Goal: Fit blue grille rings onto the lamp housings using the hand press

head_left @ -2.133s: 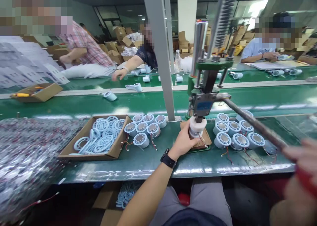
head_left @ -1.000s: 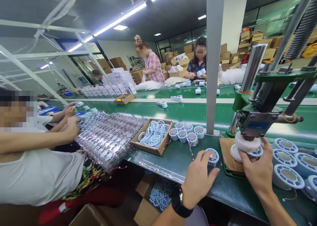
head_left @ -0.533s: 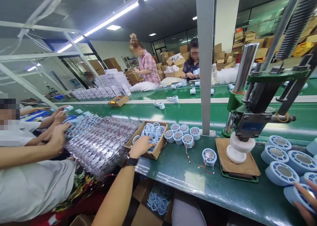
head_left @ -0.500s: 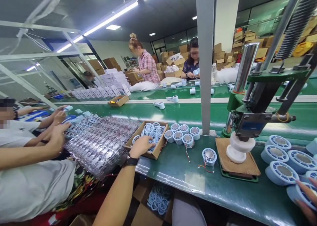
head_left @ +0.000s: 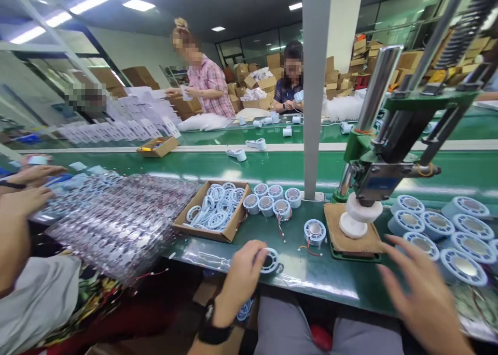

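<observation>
Between the thumb and fingers of my left hand (head_left: 245, 269) is a light-blue plastic ring (head_left: 271, 260), held just above the front of the green bench. My right hand (head_left: 418, 282) is empty, its fingers apart, beside the press's cardboard-covered base (head_left: 335, 236). A round blue unit (head_left: 314, 232) with a metal disc and thin wires sits left of the press. Several similar units (head_left: 266, 204) stand behind it. More rings fill a cardboard box (head_left: 233, 230) to the left. Further finished-looking round units (head_left: 462, 268) cluster at my right hand.
A green hand press (head_left: 368, 189) with white round pads stands on the bench. A grey post (head_left: 311, 153) rises behind. Plastic-wrapped parts (head_left: 120, 220) lie at left, near a co-worker's hands (head_left: 27, 194). Two people work across the green conveyor (head_left: 194, 163).
My left hand has come out of the ring box with a ring and moved right. My right hand has moved left from the round units toward the press. The view has turned rightward.
</observation>
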Demonstrator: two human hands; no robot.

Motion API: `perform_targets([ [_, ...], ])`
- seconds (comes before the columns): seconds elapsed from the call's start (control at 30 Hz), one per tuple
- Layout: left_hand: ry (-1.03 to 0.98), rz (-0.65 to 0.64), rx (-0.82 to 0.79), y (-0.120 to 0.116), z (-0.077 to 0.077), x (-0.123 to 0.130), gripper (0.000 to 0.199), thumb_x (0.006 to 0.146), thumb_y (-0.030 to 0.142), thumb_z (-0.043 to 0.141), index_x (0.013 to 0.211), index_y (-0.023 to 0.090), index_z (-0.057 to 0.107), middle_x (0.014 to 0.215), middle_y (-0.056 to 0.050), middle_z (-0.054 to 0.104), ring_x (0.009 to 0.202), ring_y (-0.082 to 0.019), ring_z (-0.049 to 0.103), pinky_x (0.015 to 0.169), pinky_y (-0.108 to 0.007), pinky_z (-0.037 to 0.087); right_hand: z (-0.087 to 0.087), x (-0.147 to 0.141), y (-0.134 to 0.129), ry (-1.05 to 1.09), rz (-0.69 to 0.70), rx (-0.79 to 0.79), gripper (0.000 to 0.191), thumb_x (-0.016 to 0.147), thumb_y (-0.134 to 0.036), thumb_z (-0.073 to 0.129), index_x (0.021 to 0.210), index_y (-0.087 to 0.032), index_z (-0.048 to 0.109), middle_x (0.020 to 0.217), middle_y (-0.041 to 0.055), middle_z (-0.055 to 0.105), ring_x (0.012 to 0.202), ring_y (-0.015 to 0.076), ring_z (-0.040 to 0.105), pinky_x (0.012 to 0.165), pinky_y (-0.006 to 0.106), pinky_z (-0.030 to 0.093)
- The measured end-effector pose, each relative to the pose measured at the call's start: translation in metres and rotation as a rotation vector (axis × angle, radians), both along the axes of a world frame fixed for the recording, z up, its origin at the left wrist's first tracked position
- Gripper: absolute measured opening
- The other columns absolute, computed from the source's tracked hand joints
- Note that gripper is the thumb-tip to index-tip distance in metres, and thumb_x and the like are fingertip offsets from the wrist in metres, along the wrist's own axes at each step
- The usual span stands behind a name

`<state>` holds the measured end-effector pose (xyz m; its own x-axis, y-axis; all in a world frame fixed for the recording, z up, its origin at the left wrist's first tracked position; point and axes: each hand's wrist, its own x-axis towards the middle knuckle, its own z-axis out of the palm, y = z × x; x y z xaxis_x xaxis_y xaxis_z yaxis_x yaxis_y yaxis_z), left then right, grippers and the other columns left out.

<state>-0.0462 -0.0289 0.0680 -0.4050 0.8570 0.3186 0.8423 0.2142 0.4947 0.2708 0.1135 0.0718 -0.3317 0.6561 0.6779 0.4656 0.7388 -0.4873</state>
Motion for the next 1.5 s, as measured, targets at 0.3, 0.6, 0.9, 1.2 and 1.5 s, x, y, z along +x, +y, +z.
perform_targets([
  [0.3,0.036,-0.128,0.039,-0.002,-0.039,0.026,0.036,0.094,0.027,0.058,0.128,0.019,0.065,0.131,-0.015,0.069,0.124,-0.031,0.062,0.104,-0.053,0.053,-0.029,-0.131,0.004,-0.180,0.232,-0.044,0.026,0.093,-0.018,0.057,0.116,-0.018,0.069,0.131,0.0197,0.063,0.126,0.0380,0.058,0.099,0.062,0.055],
  [0.6,0.029,-0.236,0.179,-0.015,-0.029,0.047,0.065,0.097,0.029,0.061,0.155,0.021,0.033,0.129,-0.016,0.071,0.117,-0.028,0.070,0.098,-0.044,0.058,-0.028,-0.078,-0.019,-0.136,0.382,0.005,0.033,0.095,-0.017,0.055,0.125,-0.025,0.067,0.135,0.0133,0.067,0.131,0.0323,0.058,0.102,0.055,0.055],
  [0.9,-0.080,-0.550,0.211,-0.021,0.041,0.086,0.085,0.103,0.035,0.054,0.163,0.030,-0.005,0.132,-0.013,0.072,0.124,-0.025,0.068,0.105,-0.041,0.055,0.017,-0.055,-0.087,0.504,0.489,-1.191,0.046,0.095,-0.050,0.064,0.132,-0.023,0.056,0.080,0.0026,0.070,0.052,0.0109,0.059,0.049,0.021,0.047],
  [1.2,-0.416,-0.233,0.096,-0.033,-0.006,0.118,0.075,0.091,0.054,0.066,0.155,0.027,0.037,0.139,-0.017,0.064,0.123,-0.035,0.067,0.102,-0.048,0.057,0.011,-0.058,-0.083,0.737,0.431,-1.362,0.051,0.086,-0.049,0.077,0.124,-0.020,0.059,0.074,0.0020,0.070,0.055,0.0109,0.058,0.051,0.020,0.045],
  [1.5,-0.343,-0.102,0.153,-0.025,-0.012,0.132,0.061,0.089,0.043,0.071,0.143,0.022,0.051,0.125,-0.015,0.072,0.111,-0.030,0.073,0.099,-0.042,0.059,0.019,-0.068,-0.100,0.794,0.310,-1.364,0.054,0.081,-0.051,0.080,0.121,-0.020,0.061,0.070,0.0005,0.071,0.063,0.0167,0.066,0.056,0.024,0.052],
])
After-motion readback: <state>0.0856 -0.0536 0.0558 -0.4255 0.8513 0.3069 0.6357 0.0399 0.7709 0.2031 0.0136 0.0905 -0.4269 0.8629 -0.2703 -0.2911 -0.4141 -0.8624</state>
